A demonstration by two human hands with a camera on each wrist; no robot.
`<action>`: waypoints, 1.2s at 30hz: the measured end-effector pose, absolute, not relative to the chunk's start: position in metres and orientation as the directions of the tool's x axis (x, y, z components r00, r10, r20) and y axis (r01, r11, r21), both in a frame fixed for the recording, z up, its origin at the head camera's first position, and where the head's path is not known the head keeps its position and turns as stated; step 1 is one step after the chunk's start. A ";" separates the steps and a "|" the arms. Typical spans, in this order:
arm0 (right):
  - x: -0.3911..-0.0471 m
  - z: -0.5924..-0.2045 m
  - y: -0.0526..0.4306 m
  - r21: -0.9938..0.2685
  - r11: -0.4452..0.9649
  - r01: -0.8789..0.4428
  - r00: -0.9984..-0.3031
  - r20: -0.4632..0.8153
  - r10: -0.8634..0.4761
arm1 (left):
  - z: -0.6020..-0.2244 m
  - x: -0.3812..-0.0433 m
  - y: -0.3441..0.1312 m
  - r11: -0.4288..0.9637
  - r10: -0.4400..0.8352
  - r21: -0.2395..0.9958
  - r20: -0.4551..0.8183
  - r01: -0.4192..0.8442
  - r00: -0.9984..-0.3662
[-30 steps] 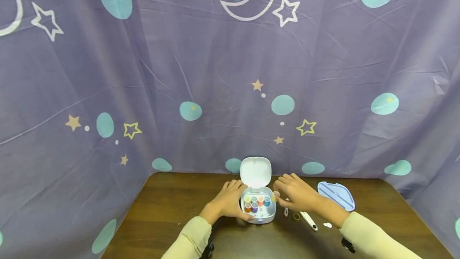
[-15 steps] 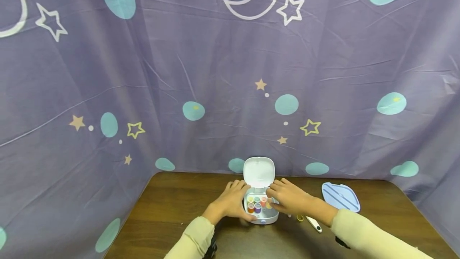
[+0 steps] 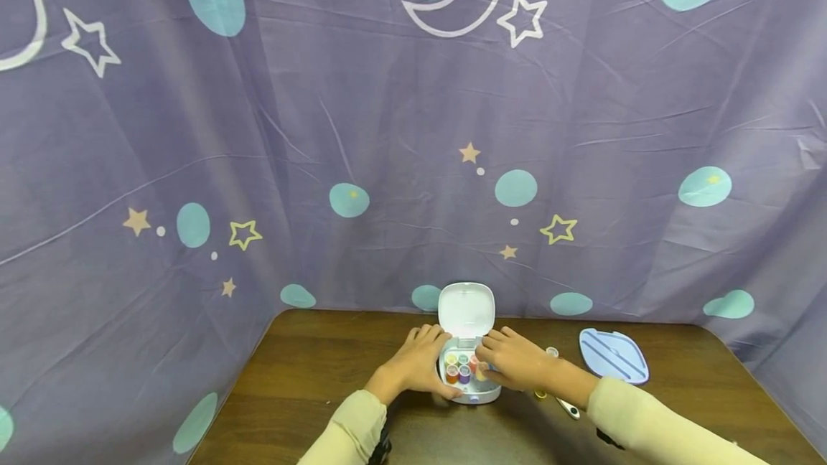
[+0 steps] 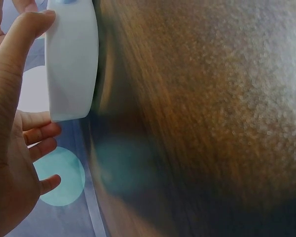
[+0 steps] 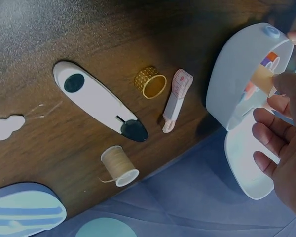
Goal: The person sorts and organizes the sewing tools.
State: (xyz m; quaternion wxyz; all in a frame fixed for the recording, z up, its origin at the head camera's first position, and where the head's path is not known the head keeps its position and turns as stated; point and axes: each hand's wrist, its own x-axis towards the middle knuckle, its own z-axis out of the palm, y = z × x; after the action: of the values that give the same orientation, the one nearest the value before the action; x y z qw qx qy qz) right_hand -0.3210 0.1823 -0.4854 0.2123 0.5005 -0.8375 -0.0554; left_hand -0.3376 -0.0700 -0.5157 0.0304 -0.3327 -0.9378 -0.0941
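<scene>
A white sewing box [image 3: 474, 398] stands on the table with its lid [image 3: 466, 311] raised. My left hand [image 3: 420, 361] holds the box at its left side, thumb at the front and fingers toward the back; in the left wrist view that thumb and the fingers lie along the white wall [image 4: 71, 64]. Over the box's right half, my right hand [image 3: 517, 362] pinches a peach thread spool [image 5: 262, 79] between thumb and forefinger. Several thread spools sit upright inside, among them an orange-red one [image 3: 452, 374] and a purple one [image 3: 464, 375]. The right hand hides part of the interior.
Right of the box lie a gold thimble [image 5: 150, 83], a folded tape measure [image 5: 175, 101], a white tool with a black tip [image 5: 93, 96], a beige thread spool [image 5: 118, 164] and a small white needle threader [image 5: 6, 127]. A light blue tray [image 3: 614, 356] lies farther right.
My right hand has carried the peach spool leftward from beside the box to over its right half, then slightly lower. My left hand keeps its hold on the box.
</scene>
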 end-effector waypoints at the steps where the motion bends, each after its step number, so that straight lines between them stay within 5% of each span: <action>1: -0.320 -0.486 0.182 0.305 0.497 -0.812 -0.415 0.297 -0.860 | -0.515 -0.337 -0.070 0.762 0.617 0.152 0.120 0.629 -0.778; 26: -0.320 -0.498 0.177 0.261 0.533 -0.804 -0.474 0.259 -0.842 | -0.516 -0.335 -0.070 0.754 0.624 0.151 0.143 0.640 -0.768; 36: -0.325 -0.500 0.172 0.422 0.473 -0.773 -0.380 0.289 -0.879 | -0.517 -0.336 -0.071 0.757 0.622 0.143 0.144 0.638 -0.770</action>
State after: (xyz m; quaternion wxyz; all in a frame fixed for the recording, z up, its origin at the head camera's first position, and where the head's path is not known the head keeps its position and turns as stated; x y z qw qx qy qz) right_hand -0.3246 0.1717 -0.4998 0.2421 0.5014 -0.8235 -0.1091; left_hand -0.3361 -0.0708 -0.5171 0.0435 -0.3364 -0.9362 -0.0923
